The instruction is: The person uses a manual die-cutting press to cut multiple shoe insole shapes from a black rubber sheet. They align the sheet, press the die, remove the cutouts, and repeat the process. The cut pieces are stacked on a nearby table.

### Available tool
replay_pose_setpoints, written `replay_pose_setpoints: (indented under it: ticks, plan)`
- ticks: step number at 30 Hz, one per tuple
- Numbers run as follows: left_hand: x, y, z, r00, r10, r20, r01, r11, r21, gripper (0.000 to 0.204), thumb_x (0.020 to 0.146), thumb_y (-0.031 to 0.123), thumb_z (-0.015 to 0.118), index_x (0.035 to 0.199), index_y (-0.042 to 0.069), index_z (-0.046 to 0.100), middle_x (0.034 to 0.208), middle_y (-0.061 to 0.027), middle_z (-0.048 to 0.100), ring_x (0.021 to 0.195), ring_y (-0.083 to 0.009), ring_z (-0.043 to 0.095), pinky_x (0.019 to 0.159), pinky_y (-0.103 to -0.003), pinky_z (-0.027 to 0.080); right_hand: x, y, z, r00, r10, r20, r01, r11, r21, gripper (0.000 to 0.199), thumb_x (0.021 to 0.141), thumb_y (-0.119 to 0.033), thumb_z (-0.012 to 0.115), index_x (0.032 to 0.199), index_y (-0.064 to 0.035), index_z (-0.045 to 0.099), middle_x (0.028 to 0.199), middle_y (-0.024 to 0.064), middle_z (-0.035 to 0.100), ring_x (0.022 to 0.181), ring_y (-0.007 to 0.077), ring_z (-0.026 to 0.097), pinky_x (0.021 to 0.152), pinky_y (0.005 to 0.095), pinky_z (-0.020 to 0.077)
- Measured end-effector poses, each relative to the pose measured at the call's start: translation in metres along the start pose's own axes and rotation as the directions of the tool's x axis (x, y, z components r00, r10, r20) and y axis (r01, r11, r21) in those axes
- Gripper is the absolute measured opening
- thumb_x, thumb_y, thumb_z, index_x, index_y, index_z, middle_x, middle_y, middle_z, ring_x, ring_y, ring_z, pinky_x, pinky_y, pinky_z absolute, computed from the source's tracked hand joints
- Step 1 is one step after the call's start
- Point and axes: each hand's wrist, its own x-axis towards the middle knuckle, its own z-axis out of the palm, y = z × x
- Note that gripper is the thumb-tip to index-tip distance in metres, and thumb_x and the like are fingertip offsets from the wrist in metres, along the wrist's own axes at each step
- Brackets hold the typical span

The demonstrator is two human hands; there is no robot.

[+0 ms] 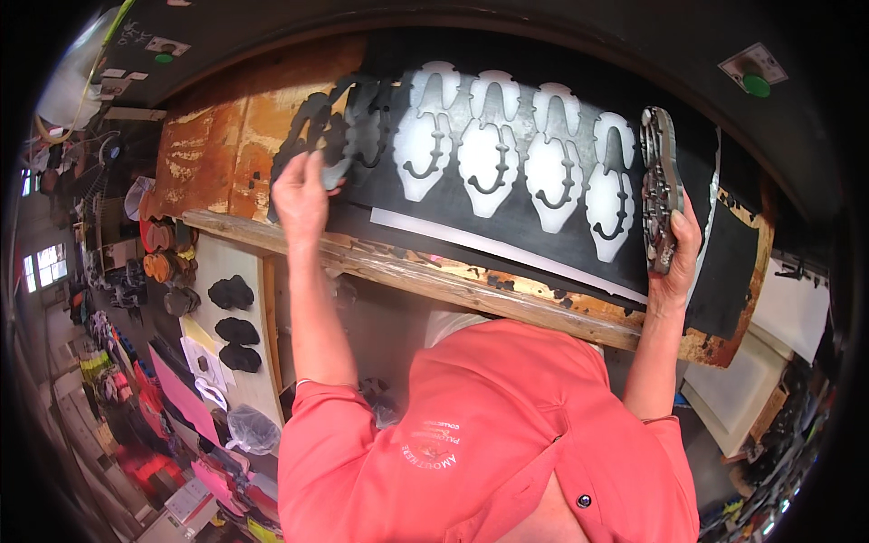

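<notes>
My right hand grips a metal cutting die, held on edge at the right end of a black sheet. My left hand pinches dark cut-out pieces at the sheet's left end; they are blurred and their exact shape is hard to make out. Between my hands runs a row of several shoe-part-shaped openings in the sheet, with a white surface showing through them. Curved black strips stay inside the openings.
The bench has a worn brown board at left and a wooden front rail. A dark machine beam with green buttons crosses above the far side. Stacks of black pieces lie on a pale side table at lower left.
</notes>
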Motion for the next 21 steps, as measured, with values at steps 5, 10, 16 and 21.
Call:
replay_pose_setpoints:
  ticks: [5, 10, 16, 21]
  plan:
    - [0.018, -0.042, -0.072, 0.986, -0.081, -0.143, 0.111, 0.970, 0.218, 0.030, 0.106, 0.023, 0.069, 0.113, -0.005, 0.075, 0.091, -0.0118, 0.078, 0.069, -0.0151, 0.074, 0.056, -0.028, 0.057, 0.000, -0.002, 0.004, 1.000, 0.002, -0.007, -0.002, 1.000, -0.023, 0.067, 0.095, -0.017, 0.068, 0.153, 0.0111, 0.048, 0.135, 0.0177, 0.069, 0.117, 0.0193, 0.070, 0.106, 0.0300, 0.0541]
    - [0.017, -0.050, -0.095, 0.936, 0.206, -0.285, 0.077, 0.671, 0.738, 0.037, 0.098, 0.031, 0.077, 0.117, -0.001, 0.077, 0.096, -0.0147, 0.080, 0.088, -0.0262, 0.076, 0.077, -0.039, 0.060, -0.001, -0.001, 0.007, 1.000, -0.007, -0.005, 0.007, 1.000, -0.026, 0.067, 0.093, -0.016, 0.067, 0.152, 0.0102, 0.049, 0.137, 0.0177, 0.069, 0.120, 0.0207, 0.069, 0.108, 0.0324, 0.0527]
    - [-0.007, -0.019, -0.004, 0.903, 0.411, -0.127, -0.266, 0.766, 0.586, 0.037, 0.102, 0.024, 0.074, 0.129, 0.000, 0.073, 0.123, -0.0191, 0.072, 0.116, -0.0324, 0.070, 0.101, -0.042, 0.055, -0.006, -0.002, 0.001, 0.999, -0.042, -0.018, 0.042, 0.999, 0.005, 0.065, 0.092, -0.018, 0.073, 0.150, 0.0055, 0.056, 0.120, 0.0060, 0.072, 0.099, 0.0092, 0.067, 0.088, 0.0228, 0.0538]
    - [-0.034, -0.013, 0.074, 0.795, 0.555, 0.244, -0.591, 0.618, 0.518, 0.039, 0.101, 0.015, 0.074, 0.137, 0.000, 0.068, 0.137, -0.0198, 0.069, 0.127, -0.0356, 0.065, 0.110, -0.042, 0.049, -0.014, -0.027, -0.012, 0.983, -0.179, -0.034, 0.156, 0.926, -0.345, 0.059, 0.087, -0.010, 0.082, 0.141, 0.0054, 0.065, 0.140, 0.0157, 0.066, 0.124, 0.0213, 0.065, 0.108, 0.0306, 0.0499]
